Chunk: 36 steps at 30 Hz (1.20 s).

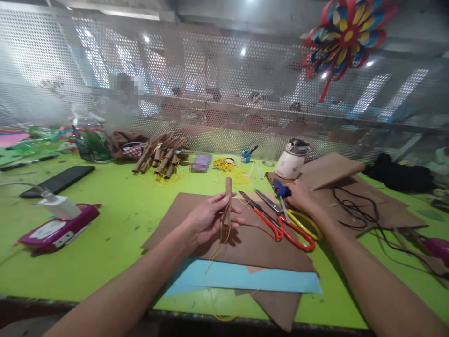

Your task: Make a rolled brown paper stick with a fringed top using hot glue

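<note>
Between the thumb and fingers of my left hand (pixel 206 217) is a small rolled brown paper tube (pixel 228 196), held upright. Yellow string (pixel 214 255) hangs from its lower end. My right hand (pixel 300 195) is closed at a blue glue gun (pixel 280 188), by the kettle; its fingers are partly hidden. Beneath my left hand lies a brown paper sheet (pixel 196 248), with a light blue strip (pixel 245 277) along its near edge. Red-handled scissors (pixel 296 234), red-handled pliers-like cutters (pixel 263 220) and a yellow handle loop (pixel 307 224) rest between my hands.
Bundled brown paper tubes (pixel 164 157), tangled yellow string (pixel 224 164) and a small blue jar (pixel 245 157) stand at the back. A white kettle (pixel 291 161), cardboard (pixel 336 171) and black cord (pixel 358 210) occupy the right. Leftward are a phone (pixel 59 180) and purple power strip (pixel 66 229).
</note>
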Each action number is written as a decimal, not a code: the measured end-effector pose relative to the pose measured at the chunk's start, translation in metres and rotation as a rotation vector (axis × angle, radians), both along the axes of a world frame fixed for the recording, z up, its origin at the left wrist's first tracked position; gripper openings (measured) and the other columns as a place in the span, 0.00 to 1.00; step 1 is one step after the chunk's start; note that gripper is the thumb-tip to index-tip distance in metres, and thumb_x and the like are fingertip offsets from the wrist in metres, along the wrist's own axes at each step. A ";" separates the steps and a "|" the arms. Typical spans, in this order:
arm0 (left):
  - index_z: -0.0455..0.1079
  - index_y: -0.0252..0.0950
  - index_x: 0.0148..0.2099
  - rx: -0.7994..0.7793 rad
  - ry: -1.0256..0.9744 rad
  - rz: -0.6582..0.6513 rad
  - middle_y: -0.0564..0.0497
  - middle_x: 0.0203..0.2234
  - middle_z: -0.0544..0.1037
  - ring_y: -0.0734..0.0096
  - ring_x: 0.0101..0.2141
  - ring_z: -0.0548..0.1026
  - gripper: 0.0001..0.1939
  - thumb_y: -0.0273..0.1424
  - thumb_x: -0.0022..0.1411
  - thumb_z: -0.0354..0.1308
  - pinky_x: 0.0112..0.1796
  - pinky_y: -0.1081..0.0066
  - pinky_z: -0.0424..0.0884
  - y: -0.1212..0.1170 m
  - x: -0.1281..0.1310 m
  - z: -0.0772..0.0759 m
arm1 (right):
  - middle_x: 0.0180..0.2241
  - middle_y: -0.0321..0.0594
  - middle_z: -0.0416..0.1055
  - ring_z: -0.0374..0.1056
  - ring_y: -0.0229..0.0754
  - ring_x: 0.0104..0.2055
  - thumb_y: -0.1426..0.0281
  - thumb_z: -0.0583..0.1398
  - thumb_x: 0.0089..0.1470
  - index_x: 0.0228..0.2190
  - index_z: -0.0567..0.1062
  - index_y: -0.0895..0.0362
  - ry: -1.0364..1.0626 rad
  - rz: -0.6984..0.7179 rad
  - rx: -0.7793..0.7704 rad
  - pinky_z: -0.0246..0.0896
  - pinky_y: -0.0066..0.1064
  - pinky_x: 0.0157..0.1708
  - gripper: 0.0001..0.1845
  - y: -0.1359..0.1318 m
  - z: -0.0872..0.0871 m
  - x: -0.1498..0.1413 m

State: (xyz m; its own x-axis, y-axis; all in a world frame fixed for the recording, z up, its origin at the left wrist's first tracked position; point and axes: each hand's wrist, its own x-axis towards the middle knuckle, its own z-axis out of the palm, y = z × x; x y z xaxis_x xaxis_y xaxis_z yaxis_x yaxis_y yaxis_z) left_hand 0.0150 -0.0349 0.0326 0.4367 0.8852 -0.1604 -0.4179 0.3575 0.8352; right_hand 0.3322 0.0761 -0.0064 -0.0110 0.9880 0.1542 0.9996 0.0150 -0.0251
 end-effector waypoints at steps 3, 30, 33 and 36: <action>0.58 0.34 0.49 -0.006 0.012 0.024 0.44 0.29 0.77 0.60 0.29 0.81 0.09 0.27 0.67 0.46 0.27 0.67 0.77 0.001 -0.001 0.000 | 0.46 0.53 0.63 0.62 0.57 0.51 0.73 0.59 0.45 0.45 0.74 0.60 0.091 0.014 0.082 0.59 0.44 0.47 0.22 -0.004 0.008 0.010; 0.69 0.29 0.41 -0.098 -0.029 0.111 0.42 0.27 0.78 0.73 0.26 0.76 0.06 0.23 0.63 0.52 0.27 0.79 0.72 -0.005 0.000 0.008 | 0.32 0.42 0.76 0.72 0.45 0.34 0.51 0.54 0.56 0.31 0.75 0.56 0.856 0.562 -0.299 0.69 0.33 0.36 0.22 -0.122 0.082 -0.076; 0.69 0.29 0.41 -0.101 -0.036 0.097 0.41 0.26 0.78 0.73 0.25 0.76 0.06 0.24 0.62 0.52 0.25 0.78 0.71 -0.006 0.000 0.008 | 0.32 0.42 0.76 0.72 0.45 0.34 0.52 0.54 0.57 0.32 0.75 0.57 0.851 0.574 -0.309 0.69 0.33 0.36 0.22 -0.121 0.082 -0.076; 0.69 0.28 0.39 -0.093 -0.044 0.093 0.41 0.26 0.78 0.71 0.26 0.76 0.05 0.24 0.62 0.52 0.26 0.78 0.71 -0.006 0.000 0.006 | 0.31 0.42 0.76 0.71 0.45 0.33 0.53 0.54 0.57 0.31 0.76 0.57 0.824 0.569 -0.244 0.68 0.33 0.35 0.21 -0.121 0.083 -0.077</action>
State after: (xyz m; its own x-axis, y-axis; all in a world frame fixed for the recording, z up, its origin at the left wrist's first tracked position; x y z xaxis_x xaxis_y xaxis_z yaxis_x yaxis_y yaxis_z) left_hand 0.0147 -0.0407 0.0389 0.3616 0.9044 -0.2263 -0.4881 0.3904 0.7806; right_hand 0.2556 -0.0453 0.0767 -0.4690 0.8748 0.1218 0.5171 0.3837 -0.7651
